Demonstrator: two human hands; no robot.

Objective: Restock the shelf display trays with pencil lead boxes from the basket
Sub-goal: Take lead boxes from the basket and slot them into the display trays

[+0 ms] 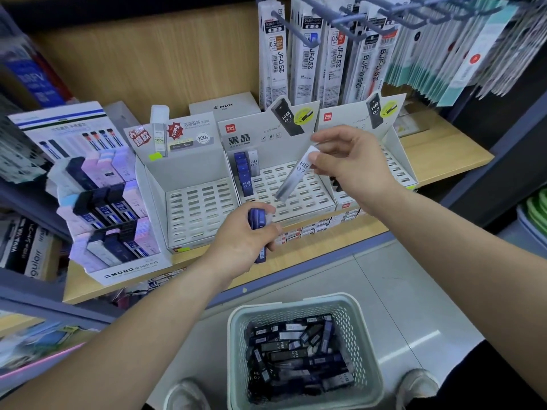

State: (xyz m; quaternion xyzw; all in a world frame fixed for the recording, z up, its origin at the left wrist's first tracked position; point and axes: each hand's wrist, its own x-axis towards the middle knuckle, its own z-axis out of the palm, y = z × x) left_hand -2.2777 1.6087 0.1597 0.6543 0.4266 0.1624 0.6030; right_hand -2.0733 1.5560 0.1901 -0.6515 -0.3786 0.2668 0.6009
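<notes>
Both hands are loaded. Right hand (352, 170) pinches a grey HB 0.7 lead box (296, 176) by its upper end, thumb against fingertips. Left hand (239, 244) is curled round a small bundle of blue lead boxes (258, 220), low, just in front of the trays' front edge.

What matters now: the grey box hangs tilted over the middle display tray (313, 196), its long axis running from the fingers down and to the left, lower end close above the slotted floor. I can't tell whether it touches. As I read it, it needs standing upright before it will seat in a slot. The right hand is the nearer one, right over the tray; the left sits lower and forward.

Containers. The middle tray has a short row of blue boxes (242, 170) standing at its back left corner, one white box (253, 162) beside them, the other slots open. In the left display tray (198, 208) I see no boxes. The right display tray (396, 170) is mostly hidden behind my right hand. Down on the floor between my shoes, the basket (296, 303) holds a loose heap of lead boxes (296, 353), so I'd judge the restocking barely begun.
</notes>
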